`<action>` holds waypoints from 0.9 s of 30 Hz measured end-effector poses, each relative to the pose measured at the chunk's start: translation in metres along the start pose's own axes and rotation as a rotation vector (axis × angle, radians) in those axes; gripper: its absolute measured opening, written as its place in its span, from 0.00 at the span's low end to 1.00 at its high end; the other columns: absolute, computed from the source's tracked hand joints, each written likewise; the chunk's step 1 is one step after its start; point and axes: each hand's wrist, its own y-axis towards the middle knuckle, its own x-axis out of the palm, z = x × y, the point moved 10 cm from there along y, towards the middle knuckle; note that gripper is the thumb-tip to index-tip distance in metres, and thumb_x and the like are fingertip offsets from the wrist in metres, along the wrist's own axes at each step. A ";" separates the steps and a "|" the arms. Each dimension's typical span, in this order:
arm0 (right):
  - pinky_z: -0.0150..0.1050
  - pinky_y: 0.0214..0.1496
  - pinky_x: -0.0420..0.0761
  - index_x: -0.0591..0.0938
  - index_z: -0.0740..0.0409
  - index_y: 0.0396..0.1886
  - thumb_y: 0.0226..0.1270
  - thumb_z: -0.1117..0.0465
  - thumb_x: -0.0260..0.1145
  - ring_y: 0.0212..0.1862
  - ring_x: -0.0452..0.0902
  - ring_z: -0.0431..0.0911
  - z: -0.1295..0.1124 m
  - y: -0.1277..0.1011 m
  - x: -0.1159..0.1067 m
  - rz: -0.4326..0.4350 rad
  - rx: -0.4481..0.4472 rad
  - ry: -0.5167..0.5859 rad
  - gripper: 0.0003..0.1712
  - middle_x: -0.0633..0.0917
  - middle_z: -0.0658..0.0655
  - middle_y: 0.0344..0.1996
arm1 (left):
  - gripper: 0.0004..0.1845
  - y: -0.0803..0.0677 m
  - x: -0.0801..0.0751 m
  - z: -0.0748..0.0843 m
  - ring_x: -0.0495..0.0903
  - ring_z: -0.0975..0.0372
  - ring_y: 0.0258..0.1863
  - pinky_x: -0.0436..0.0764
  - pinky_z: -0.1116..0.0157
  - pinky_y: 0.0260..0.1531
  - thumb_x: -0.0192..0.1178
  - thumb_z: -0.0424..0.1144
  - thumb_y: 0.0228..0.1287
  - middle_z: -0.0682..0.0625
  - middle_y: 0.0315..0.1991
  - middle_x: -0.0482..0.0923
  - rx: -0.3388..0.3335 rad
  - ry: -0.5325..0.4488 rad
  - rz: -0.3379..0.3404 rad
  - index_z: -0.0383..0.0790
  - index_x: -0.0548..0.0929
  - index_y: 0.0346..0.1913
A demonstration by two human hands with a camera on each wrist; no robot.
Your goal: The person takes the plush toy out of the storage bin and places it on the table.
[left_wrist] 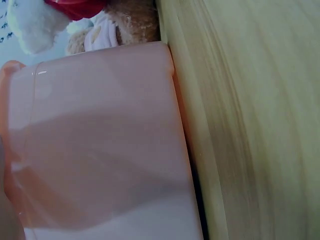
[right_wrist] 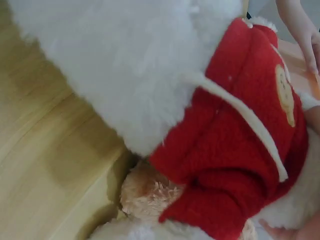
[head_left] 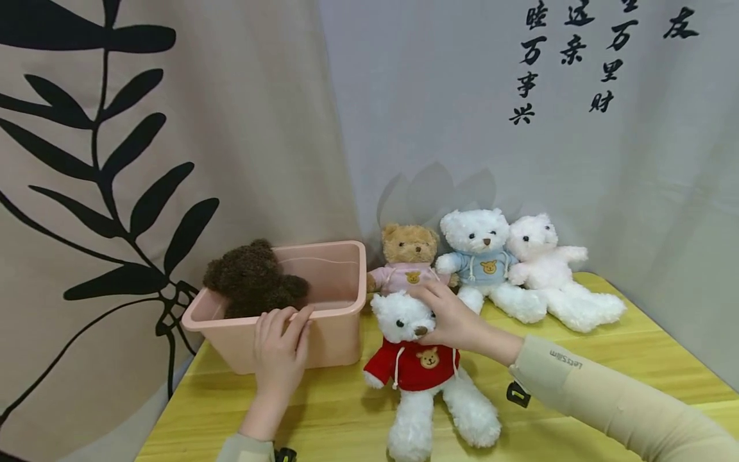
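My right hand (head_left: 453,317) grips the head of a white teddy bear (head_left: 417,414) in a red hoodie. The bear is held upright in front of me, its legs hanging down over the table. In the right wrist view its white fur and red hoodie (right_wrist: 235,125) take up most of the picture. On the left, my left hand (head_left: 281,350) holds the front rim of a pink plastic bin (head_left: 337,340), fingers bent over the edge. A dark brown teddy bear (head_left: 254,276) lies in the bin's left part. The bin's smooth wall (left_wrist: 100,140) fills much of the left wrist view.
Behind the held bear, a tan bear (head_left: 411,247) in a pink hoodie, a white bear (head_left: 476,231) in a blue hoodie and a pale pink-white bear (head_left: 548,269) sit against the curtain (head_left: 404,128). All stand on a yellow wood-grain table (head_left: 566,366).
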 end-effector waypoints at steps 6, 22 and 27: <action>0.59 0.59 0.71 0.73 0.64 0.59 0.33 0.62 0.85 0.63 0.64 0.65 0.004 0.000 -0.002 0.059 -0.054 -0.085 0.48 0.70 0.68 0.60 | 0.14 -0.001 0.000 0.000 0.75 0.46 0.42 0.65 0.42 0.55 0.53 0.46 0.72 0.44 0.40 0.78 -0.007 0.004 0.002 0.45 0.85 0.50; 0.63 0.63 0.63 0.67 0.49 0.71 0.38 0.38 0.80 0.70 0.58 0.59 0.022 0.003 0.002 -0.035 0.077 -0.075 0.58 0.66 0.61 0.68 | 0.12 0.000 0.002 0.001 0.75 0.46 0.42 0.64 0.42 0.56 0.57 0.42 0.68 0.44 0.40 0.78 -0.011 -0.002 -0.014 0.45 0.85 0.50; 0.62 0.63 0.63 0.67 0.51 0.71 0.37 0.33 0.78 0.69 0.60 0.58 0.017 0.007 -0.003 -0.029 0.038 -0.112 0.60 0.66 0.58 0.69 | 0.12 0.002 0.000 0.000 0.74 0.46 0.41 0.65 0.42 0.55 0.59 0.40 0.65 0.44 0.39 0.77 -0.012 -0.006 -0.020 0.44 0.85 0.50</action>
